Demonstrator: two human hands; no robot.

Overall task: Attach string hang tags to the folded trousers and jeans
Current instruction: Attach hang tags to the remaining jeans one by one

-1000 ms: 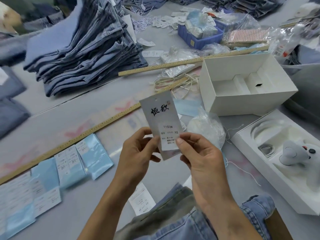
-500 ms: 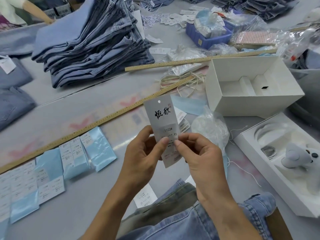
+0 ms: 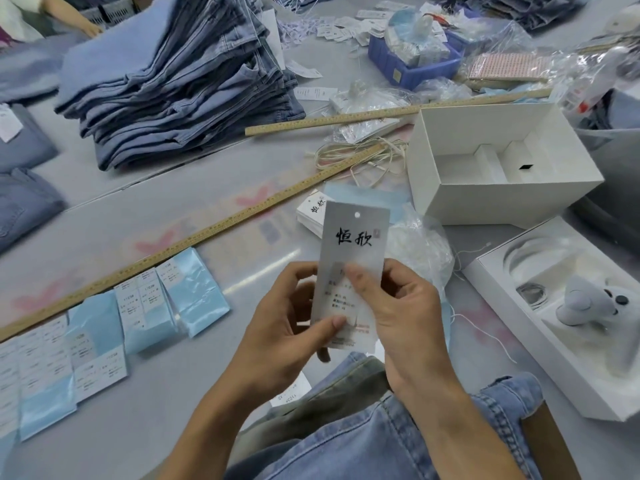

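A grey hang tag (image 3: 353,237) with black characters and a punched hole at its top stands upright between both hands. My left hand (image 3: 284,327) pinches its lower left edge, thumb on the front. My right hand (image 3: 398,306) holds its right side, thumb pressed on the printed size sticker. Folded jeans (image 3: 363,427) lie just below my hands at the table's near edge. A tall stack of folded jeans (image 3: 173,84) stands at the back left. A bundle of cream strings (image 3: 360,157) lies near the middle.
Light blue sticker sheets (image 3: 138,306) lie in a row at the left beside a long wooden ruler (image 3: 207,230). An open white box (image 3: 502,161) and a white tray with a grey toy (image 3: 581,303) sit at the right. Another person's hand (image 3: 83,26) rests at the far left.
The tag has turned from tilted to upright and sits higher. My right thumb has slid up onto the sticker, and my left thumb has dropped to the tag's lower edge.
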